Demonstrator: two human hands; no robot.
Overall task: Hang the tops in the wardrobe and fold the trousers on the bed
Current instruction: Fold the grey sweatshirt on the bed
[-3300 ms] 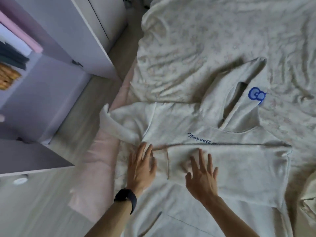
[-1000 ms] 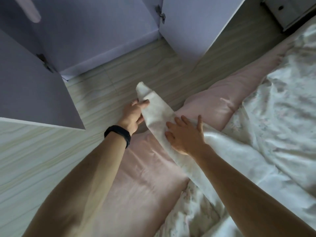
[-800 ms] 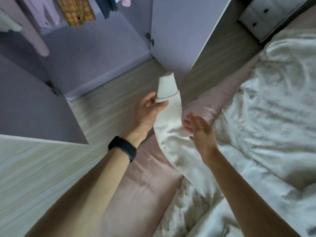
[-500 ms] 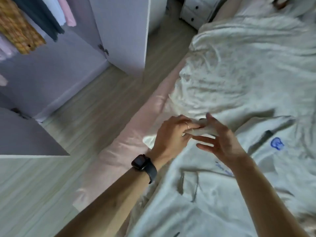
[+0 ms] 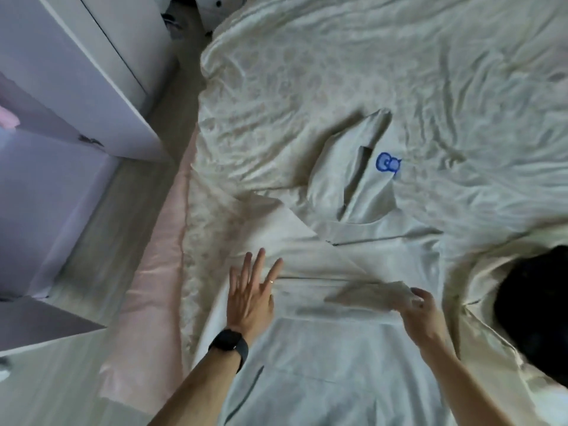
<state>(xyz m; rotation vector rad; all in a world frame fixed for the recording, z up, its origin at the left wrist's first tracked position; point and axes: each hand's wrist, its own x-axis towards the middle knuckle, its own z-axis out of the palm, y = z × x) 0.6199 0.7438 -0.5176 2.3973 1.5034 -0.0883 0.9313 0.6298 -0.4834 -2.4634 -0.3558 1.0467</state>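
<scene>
Obs: Sleeve [image 5: 365, 292], bunched between both hands 0.5 s ago, now lies across chest of hoodie [image 5: 307, 364], near left edge of bed [image 5: 307, 72].
Check: Hands?
Obs: Left hand [image 5: 250, 298] flat, fingers spread, on hoodie. Right hand [image 5: 422, 312] grips sleeve cuff.
Check: Wardrobe [image 5: 92, 72]?
Obs: Door open; inside, only pink cloth [image 5: 7, 118] shows.

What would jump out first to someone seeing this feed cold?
A cream hoodie lies flat on the rumpled bed, and the blue logo on its hood, upper centre, is the one bright spot. The left hand is spread open at the hoodie's left edge, while the right hand grips a sleeve laid across the chest. A black garment sits at the right edge.
</scene>
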